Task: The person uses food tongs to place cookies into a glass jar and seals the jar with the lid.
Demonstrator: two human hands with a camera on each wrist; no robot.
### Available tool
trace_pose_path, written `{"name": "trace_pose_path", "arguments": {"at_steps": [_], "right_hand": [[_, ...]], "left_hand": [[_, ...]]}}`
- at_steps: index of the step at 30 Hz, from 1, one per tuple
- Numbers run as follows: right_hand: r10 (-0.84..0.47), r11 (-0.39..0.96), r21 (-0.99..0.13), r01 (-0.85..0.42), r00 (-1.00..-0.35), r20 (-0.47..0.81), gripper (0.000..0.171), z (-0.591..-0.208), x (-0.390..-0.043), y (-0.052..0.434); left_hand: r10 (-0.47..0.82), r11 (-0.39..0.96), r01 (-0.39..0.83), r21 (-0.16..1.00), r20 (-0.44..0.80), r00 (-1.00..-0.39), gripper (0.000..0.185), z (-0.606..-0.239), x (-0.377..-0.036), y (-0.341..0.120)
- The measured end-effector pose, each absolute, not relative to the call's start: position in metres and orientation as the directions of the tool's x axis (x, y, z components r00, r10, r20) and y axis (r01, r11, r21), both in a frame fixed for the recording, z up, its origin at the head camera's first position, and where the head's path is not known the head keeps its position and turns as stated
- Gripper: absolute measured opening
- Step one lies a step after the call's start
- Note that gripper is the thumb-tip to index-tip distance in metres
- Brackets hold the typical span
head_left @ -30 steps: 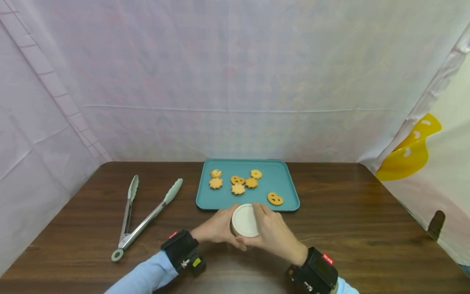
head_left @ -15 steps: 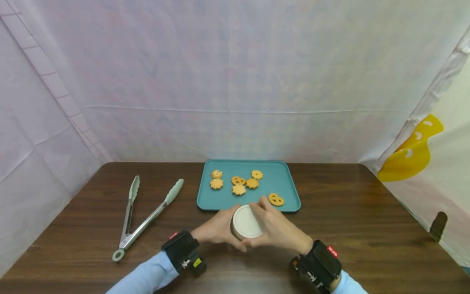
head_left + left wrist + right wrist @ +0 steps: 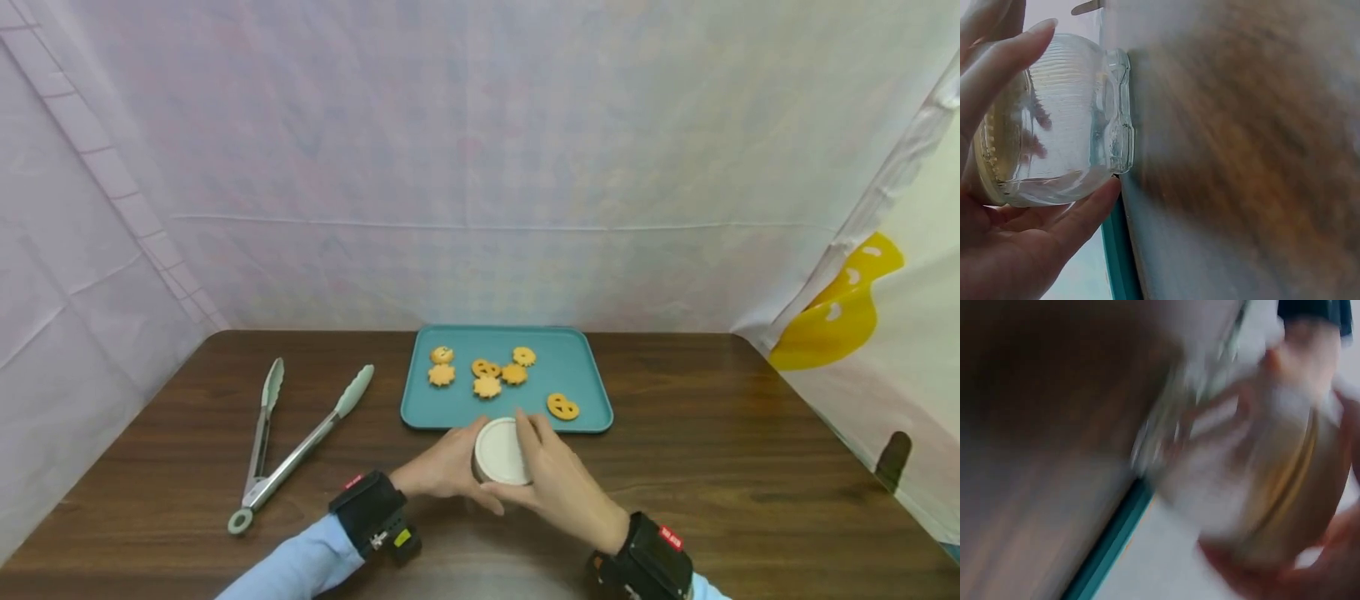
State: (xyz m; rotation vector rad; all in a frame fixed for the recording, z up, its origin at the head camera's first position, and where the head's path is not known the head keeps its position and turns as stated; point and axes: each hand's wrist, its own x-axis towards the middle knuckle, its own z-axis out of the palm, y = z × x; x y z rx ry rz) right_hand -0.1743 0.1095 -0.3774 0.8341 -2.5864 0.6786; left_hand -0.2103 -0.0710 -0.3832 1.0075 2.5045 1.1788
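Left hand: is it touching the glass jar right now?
Touching. The left wrist view shows the left hand with fingers wrapped against the glass jar, no gap.

A dark brown wooden worktop (image 3: pixel 712 433) carries everything. A clear ribbed glass jar with a white lid (image 3: pixel 500 451) stands on it between the left hand (image 3: pixel 442 469) and the right hand (image 3: pixel 558 483). Just beyond the hands lies a flat teal rectangular tray (image 3: pixel 577 371). Well to the left of the left hand lie steel tongs with pale green tips (image 3: pixel 292 450), spread open.
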Motion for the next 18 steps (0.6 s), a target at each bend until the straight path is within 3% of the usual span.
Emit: {"name": "trace_pose_path", "arguments": {"at_steps": [6, 14, 18], "right_hand": [[-0.313, 0.818, -0.264, -0.510, -0.782, 0.539, 0.095, -0.382, -0.162, 0.096], [-0.380, 0.799, -0.183, -0.572, -0.717, 0.584, 0.082, -0.381, -0.169, 0.101], [-0.429, 0.751, -0.223, -0.622, -0.716, 0.551, 0.080, -0.379, -0.175, 0.105]], "left_hand": [[0.646, 0.443, 0.505, 0.741, 0.127, -0.753, 0.089, -0.383, -0.210, -0.070], [0.647, 0.447, 0.501, 0.741, 0.119, -0.753, 0.088, -0.384, -0.209, -0.071], [0.648, 0.445, 0.508, 0.737, 0.126, -0.751, 0.086, -0.384, -0.210, -0.072]]}}
